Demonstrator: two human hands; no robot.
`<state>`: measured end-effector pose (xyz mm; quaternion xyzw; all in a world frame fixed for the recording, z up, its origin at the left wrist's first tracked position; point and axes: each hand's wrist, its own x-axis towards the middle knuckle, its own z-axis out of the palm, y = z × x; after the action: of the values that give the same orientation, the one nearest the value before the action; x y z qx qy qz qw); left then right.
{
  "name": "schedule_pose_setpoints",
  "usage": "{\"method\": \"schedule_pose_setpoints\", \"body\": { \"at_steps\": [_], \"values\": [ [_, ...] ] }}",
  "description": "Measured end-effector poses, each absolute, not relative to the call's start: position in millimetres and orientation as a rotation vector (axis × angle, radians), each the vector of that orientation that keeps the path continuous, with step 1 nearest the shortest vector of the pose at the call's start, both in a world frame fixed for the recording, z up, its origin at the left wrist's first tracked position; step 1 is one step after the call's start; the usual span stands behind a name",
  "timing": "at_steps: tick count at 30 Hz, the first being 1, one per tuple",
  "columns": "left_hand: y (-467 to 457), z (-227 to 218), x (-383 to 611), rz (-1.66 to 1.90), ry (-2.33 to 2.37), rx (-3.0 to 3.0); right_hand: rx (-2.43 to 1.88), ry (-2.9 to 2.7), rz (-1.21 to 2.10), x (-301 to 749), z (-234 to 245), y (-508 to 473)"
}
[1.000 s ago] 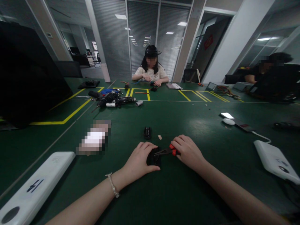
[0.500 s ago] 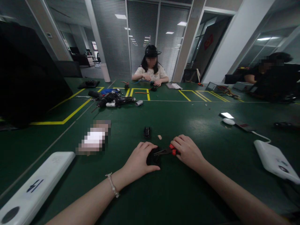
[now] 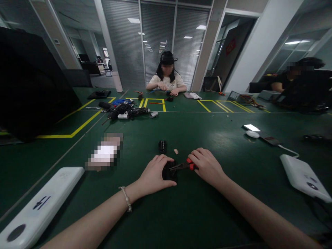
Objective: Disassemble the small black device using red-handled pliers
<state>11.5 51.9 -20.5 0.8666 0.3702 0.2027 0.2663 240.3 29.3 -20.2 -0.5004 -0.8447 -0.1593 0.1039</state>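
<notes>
My left hand (image 3: 154, 174) is wrapped round a small black part (image 3: 169, 173) that rests on the green table (image 3: 197, 214). My right hand (image 3: 207, 166) grips red-handled pliers (image 3: 184, 166), whose dark jaws point left and touch the top of the black part. Just beyond my hands lie a second small black cylindrical part (image 3: 162, 146) and a tiny beige piece (image 3: 176, 151).
White flat devices lie at the near left (image 3: 38, 207) and at the right (image 3: 302, 176). A pile of dark tools (image 3: 121, 110) sits further back, and a phone and a white puck (image 3: 252, 134) at the right. A person (image 3: 167, 77) works at the far side, another sits at the right (image 3: 301, 83).
The view has shifted slightly; my hands, the pliers and the black part keep the same hold and place.
</notes>
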Motion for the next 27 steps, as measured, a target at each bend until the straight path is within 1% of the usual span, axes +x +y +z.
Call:
{"method": "schedule_pose_setpoints", "body": {
  "at_steps": [6, 10, 18, 27],
  "values": [
    [59.7, -19.1, 18.8, 0.476, 0.991, 2.349, -1.494, -2.456, -0.449, 244.6, -21.0, 32.1],
    [63.0, -22.1, 20.9, 0.5, 0.973, 2.359, -1.521, -2.448, -0.432, 246.1, -22.9, 33.1],
    [63.1, -27.0, 18.9, 0.565, 0.932, 2.391, -1.495, -2.473, -0.51, 246.0, -20.2, 32.9],
    [61.3, -25.5, 16.6, 0.562, 0.931, 2.385, -1.504, -2.481, -0.48, 245.3, -19.7, 33.6]
  ]
}}
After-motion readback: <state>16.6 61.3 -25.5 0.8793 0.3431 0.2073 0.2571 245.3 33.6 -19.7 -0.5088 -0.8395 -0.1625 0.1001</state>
